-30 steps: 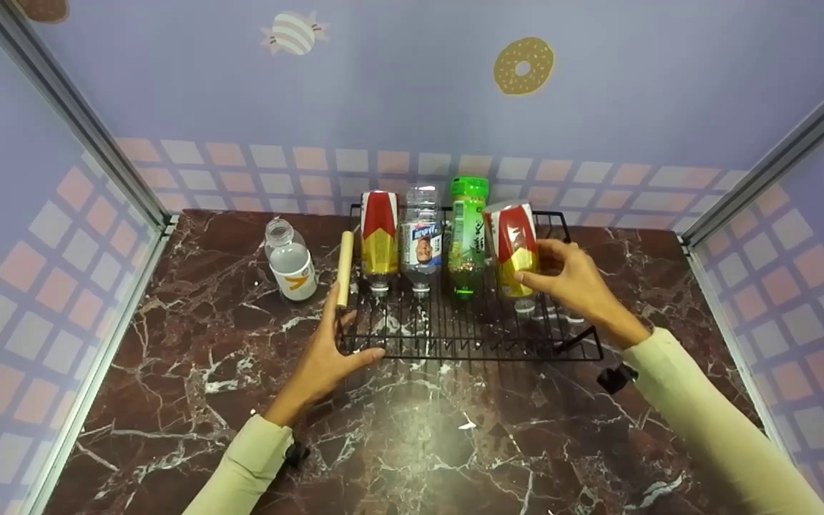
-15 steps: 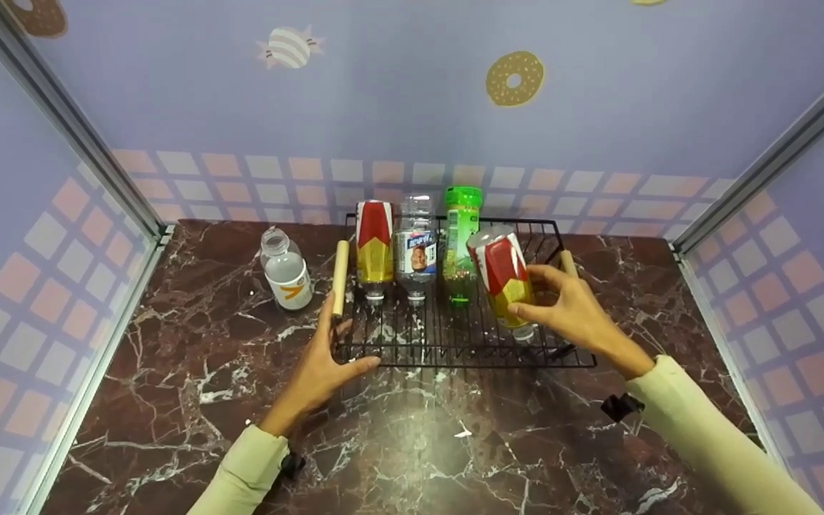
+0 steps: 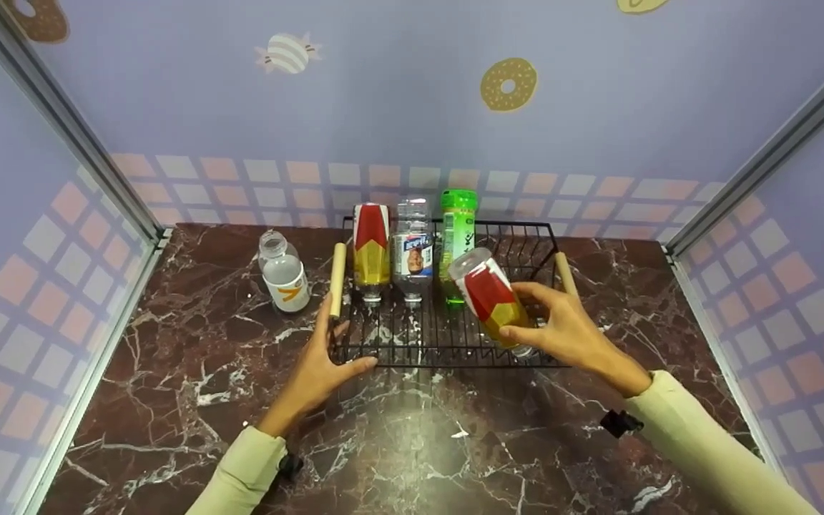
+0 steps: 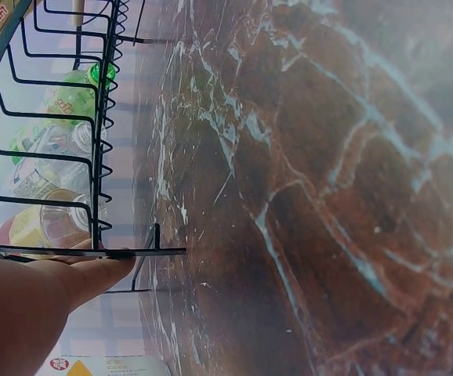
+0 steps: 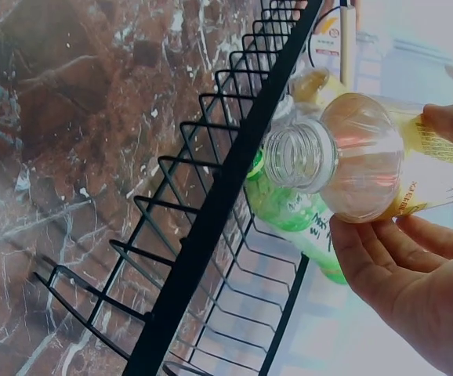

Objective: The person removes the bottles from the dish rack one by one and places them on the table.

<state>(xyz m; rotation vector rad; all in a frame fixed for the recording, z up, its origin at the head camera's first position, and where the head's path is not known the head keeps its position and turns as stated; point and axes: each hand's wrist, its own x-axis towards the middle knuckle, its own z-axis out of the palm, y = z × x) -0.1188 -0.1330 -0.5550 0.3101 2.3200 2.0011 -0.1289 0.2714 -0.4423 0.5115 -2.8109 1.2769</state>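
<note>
My right hand (image 3: 566, 329) holds a clear plastic bottle (image 3: 491, 295) with a red and yellow label, pinched between thumb and fingers. The bottle tilts, base up and to the left, its uncapped mouth (image 5: 297, 157) pointing down above the front right of a black wire basket (image 3: 412, 365). My left hand (image 3: 315, 372) touches the basket's front left corner, thumb along the front rim and fingers against the side. Inside the basket, upside down, are another red and yellow bottle (image 3: 371, 247), a clear bottle (image 3: 413, 254) with a blue-white label and a green bottle (image 3: 458, 222).
A clear bottle (image 3: 285, 275) with a white label stands upright on the marbled tabletop (image 3: 412, 443), left of the basket. Pale wooden handles (image 3: 338, 279) flank the basket. Walls enclose the table at the back and both sides.
The right hand has brought its bottle left and toward the front, tilting its base leftward, partly over the green bottle. The left hand has stayed at the basket corner. The head view has shifted slightly.
</note>
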